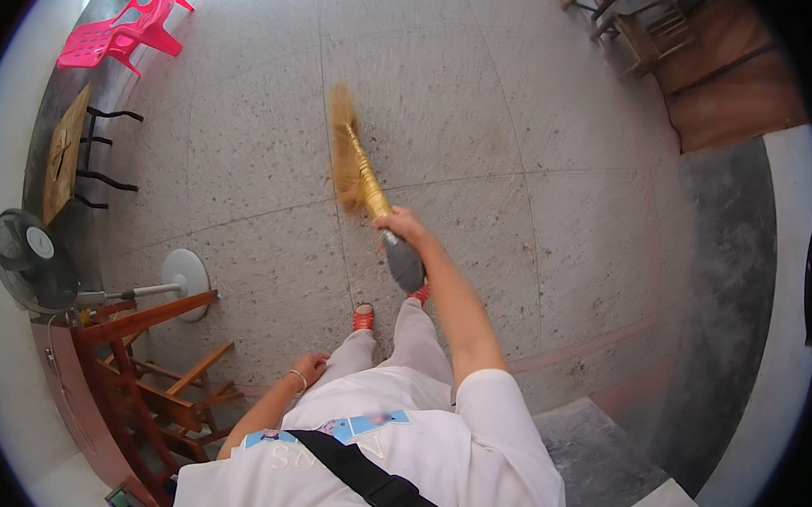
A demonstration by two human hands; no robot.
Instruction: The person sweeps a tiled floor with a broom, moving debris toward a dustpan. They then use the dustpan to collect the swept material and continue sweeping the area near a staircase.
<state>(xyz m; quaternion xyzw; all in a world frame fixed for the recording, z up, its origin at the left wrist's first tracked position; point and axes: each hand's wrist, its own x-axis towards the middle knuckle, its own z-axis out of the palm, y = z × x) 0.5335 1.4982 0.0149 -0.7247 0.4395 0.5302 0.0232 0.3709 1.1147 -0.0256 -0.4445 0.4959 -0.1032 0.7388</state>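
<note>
My right hand (pixel 403 225) is wrapped round the handle of a broom (pixel 371 184) with a gold-coloured wrapped shaft and tan bristles. The dark grey butt of the handle points back toward my feet. Away from me, the bristle head spreads over the speckled floor, slightly left of my hand; its far tip looks blurred. My left hand (pixel 311 366), with a bracelet at the wrist, hangs beside my left thigh. It holds nothing that I can see, and its fingers lie loosely extended.
To the left are a standing fan (pixel 36 254), a wooden chair frame (pixel 162 369), a low wooden-topped table (pixel 64 154) and a pink plastic chair (pixel 127 27). Wooden chairs (pixel 647 36) and a brown panel (pixel 737 83) are at far right. Dusty grey concrete floor (pixel 453 98) spreads ahead.
</note>
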